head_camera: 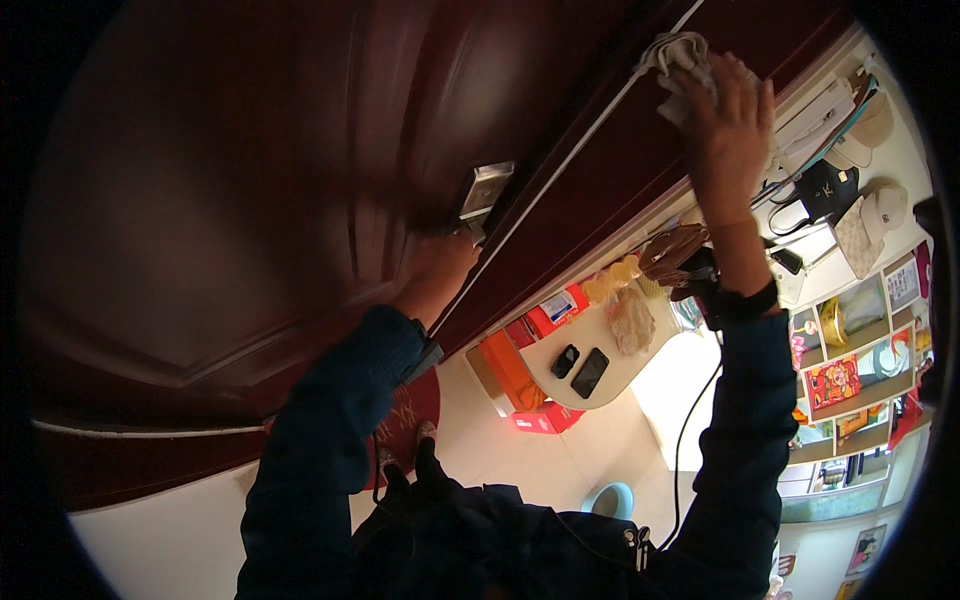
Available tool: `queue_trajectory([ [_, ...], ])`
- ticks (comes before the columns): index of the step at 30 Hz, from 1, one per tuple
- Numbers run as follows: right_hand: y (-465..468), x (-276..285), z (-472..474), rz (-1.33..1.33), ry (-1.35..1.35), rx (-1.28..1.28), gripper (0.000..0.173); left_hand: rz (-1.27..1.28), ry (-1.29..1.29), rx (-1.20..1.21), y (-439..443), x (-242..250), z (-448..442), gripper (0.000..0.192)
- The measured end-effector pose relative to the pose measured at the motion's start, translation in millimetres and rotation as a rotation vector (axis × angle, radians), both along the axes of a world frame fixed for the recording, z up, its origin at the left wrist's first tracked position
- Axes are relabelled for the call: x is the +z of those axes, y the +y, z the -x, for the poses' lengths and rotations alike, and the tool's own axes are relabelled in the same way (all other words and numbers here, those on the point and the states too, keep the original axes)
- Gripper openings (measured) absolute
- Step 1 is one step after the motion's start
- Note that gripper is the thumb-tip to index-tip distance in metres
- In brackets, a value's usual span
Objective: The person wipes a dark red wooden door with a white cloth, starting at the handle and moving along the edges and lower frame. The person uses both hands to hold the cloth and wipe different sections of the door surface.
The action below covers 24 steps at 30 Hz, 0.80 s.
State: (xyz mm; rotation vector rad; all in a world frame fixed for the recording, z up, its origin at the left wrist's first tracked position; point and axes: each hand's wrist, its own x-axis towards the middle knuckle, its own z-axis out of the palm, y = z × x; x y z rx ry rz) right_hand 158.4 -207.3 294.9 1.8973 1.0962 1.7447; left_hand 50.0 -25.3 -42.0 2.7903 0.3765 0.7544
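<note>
A dark red-brown panelled door (285, 150) fills the left of the view. My left hand (442, 266) is at the metal door handle (475, 226), just below its metal plate (487, 187); the fingers are partly hidden. At the upper right, my right hand (724, 131) presses a crumpled light grey cloth (679, 60) against the dark door frame (600, 172). The cloth touches a thin pale strip (559, 172) that runs slantwise between door and frame. Both arms are in dark blue sleeves.
A small table (622, 375) beside the frame holds a smartphone (590, 373), a black object (565, 361) and a plastic bag (630, 321). Red boxes (551, 418) stand near it. A light blue bucket (609, 500) is on the floor. Bags and caps (885, 208) hang at the right, above shelves (859, 375).
</note>
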Motion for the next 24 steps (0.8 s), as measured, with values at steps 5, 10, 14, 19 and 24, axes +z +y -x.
queue_trajectory([
  [5,2,-173,-19,0.135,0.457,0.219,0.045,-0.011,0.009,0.012,0,5,6,0.034],
  [10,-4,-408,-17,0.227,0.946,0.168,0.038,0.105,0.058,0.011,-2,12,7,0.035],
  [14,-14,-471,-15,0.603,0.984,0.049,0.032,-0.087,-0.001,0.055,0,15,10,0.032],
  [19,-22,-309,-40,0.29,0.913,0.386,0.037,-0.052,-0.029,0.022,-1,4,4,0.034],
  [24,-24,-80,-22,-0.031,0.21,0.329,0.051,-0.004,0.014,0.015,2,-4,-4,0.034],
])
